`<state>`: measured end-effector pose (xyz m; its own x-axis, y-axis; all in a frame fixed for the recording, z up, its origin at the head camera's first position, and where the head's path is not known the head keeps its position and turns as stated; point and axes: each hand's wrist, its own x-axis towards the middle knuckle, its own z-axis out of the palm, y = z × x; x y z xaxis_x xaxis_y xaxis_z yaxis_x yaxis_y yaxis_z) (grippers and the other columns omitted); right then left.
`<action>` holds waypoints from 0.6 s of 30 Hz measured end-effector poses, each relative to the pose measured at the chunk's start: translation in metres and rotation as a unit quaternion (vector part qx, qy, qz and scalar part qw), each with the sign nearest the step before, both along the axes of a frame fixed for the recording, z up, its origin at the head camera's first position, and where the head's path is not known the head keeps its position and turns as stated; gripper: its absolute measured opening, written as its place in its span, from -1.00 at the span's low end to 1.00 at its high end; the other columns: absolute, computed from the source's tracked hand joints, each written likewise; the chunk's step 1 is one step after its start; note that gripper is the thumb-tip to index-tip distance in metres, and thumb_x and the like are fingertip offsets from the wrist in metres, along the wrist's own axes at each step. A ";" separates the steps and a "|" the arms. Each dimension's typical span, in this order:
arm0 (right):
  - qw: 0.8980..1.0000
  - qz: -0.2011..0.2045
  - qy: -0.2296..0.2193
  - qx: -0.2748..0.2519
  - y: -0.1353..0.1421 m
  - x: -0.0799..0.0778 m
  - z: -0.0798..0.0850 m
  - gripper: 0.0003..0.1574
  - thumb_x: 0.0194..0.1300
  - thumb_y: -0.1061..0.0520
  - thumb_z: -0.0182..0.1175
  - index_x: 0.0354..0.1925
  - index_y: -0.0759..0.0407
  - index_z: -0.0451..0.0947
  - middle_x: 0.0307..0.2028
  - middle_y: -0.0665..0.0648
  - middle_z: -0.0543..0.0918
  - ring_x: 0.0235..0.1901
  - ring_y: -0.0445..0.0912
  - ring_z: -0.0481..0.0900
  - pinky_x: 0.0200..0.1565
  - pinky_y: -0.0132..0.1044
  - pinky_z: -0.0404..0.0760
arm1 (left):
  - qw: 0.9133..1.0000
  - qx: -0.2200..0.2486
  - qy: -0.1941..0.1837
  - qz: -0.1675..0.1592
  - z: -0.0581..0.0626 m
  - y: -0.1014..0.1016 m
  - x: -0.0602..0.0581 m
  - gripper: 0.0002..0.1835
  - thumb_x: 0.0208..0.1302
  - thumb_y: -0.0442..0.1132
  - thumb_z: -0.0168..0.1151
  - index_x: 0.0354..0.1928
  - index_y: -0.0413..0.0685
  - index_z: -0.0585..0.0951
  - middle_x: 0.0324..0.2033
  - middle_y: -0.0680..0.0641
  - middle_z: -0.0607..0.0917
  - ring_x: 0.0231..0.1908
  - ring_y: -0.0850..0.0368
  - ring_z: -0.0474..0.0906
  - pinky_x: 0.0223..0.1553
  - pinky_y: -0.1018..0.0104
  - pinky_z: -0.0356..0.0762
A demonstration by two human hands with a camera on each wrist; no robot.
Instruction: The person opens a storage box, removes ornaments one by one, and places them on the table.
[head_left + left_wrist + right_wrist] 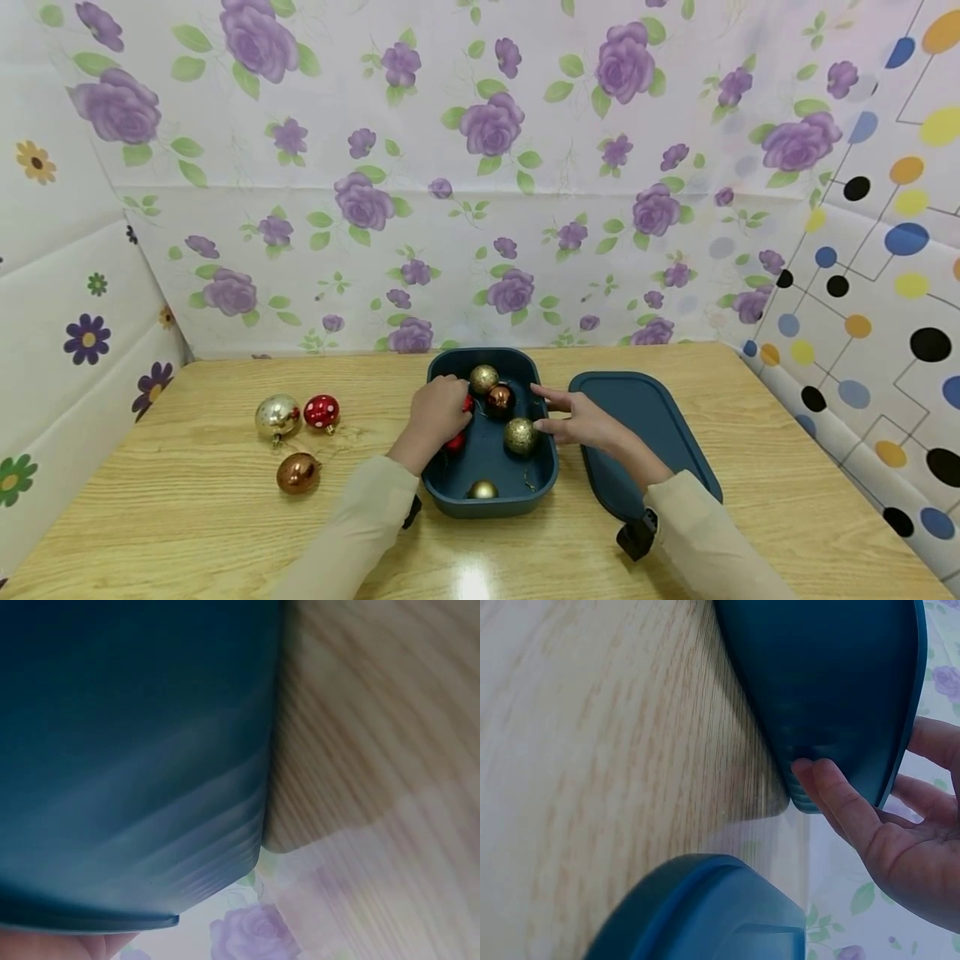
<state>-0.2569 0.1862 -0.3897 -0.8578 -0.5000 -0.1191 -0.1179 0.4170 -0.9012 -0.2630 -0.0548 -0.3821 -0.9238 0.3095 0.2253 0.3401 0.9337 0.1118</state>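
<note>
A dark blue storage box [491, 506] stands on the table with several Christmas balls inside. My left hand [438, 410] reaches over its left rim, fingers bent down around a red Christmas ball [468, 403]; the fingertips are hidden. More red [455, 442] shows below that hand. My right hand [573, 418] straddles the right rim, two fingers [840, 796] against the outer wall and others over the edge. Close to its thumb lies a glittery gold ball [521, 436]. Another glittery gold ball [483, 379], a copper ball [500, 400] and a plain gold ball [483, 490] are also inside.
Left of the box lie a pale gold ball [277, 417], a red ball with white dots [322, 412] and a copper ornament [298, 473]. The blue lid [637, 408] lies flat to the right, under my right forearm. Flowered cloth [465, 275] hangs behind the table.
</note>
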 end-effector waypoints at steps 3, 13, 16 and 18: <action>1.000 0.000 -0.003 -0.004 0.001 -0.001 -0.001 -0.11 0.23 0.06 0.18 0.40 0.12 -0.01 0.31 0.47 0.04 0.27 0.27 0.09 -0.15 -0.08 0.58 | 1.000 -0.010 0.011 -0.003 -0.001 0.000 0.000 -0.81 0.00 -0.19 0.37 -0.57 -0.06 0.54 -0.58 -0.03 0.49 -0.55 0.09 0.47 -0.60 0.27 0.49; 1.000 -0.003 -0.004 0.001 0.001 -0.002 -0.002 -0.08 0.20 0.01 0.20 0.40 0.10 -0.01 0.31 0.45 0.05 0.28 0.26 0.08 -0.15 -0.07 0.58 | 1.000 -0.014 0.014 -0.004 -0.002 0.000 -0.001 -0.80 0.01 -0.20 0.36 -0.59 -0.05 0.53 -0.59 -0.03 0.48 -0.57 0.10 0.46 -0.63 0.28 0.46; 1.000 -0.002 -0.002 0.007 0.001 -0.002 -0.001 -0.08 0.21 0.01 0.19 0.40 0.10 -0.01 0.31 0.45 0.05 0.28 0.26 0.08 -0.15 -0.10 0.58 | 1.000 -0.009 0.011 -0.005 -0.001 0.000 -0.001 -0.82 0.01 -0.21 0.36 -0.57 -0.06 0.54 -0.58 -0.03 0.49 -0.55 0.09 0.47 -0.61 0.27 0.48; 1.000 -0.003 0.000 0.011 0.000 -0.002 -0.001 -0.09 0.21 0.01 0.19 0.40 0.10 -0.01 0.31 0.45 0.06 0.28 0.25 0.09 -0.16 -0.11 0.59 | 1.000 0.002 0.006 -0.006 0.001 -0.001 0.000 -0.84 0.00 -0.21 0.37 -0.53 -0.08 0.57 -0.56 -0.04 0.50 -0.54 0.08 0.48 -0.58 0.26 0.50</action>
<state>-0.2586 0.1864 -0.3910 -0.8605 -0.4926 -0.1298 -0.1158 0.4373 -0.8918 -0.2632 -0.0554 -0.3816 -0.9175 0.3188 0.2379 0.3519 0.9293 0.1119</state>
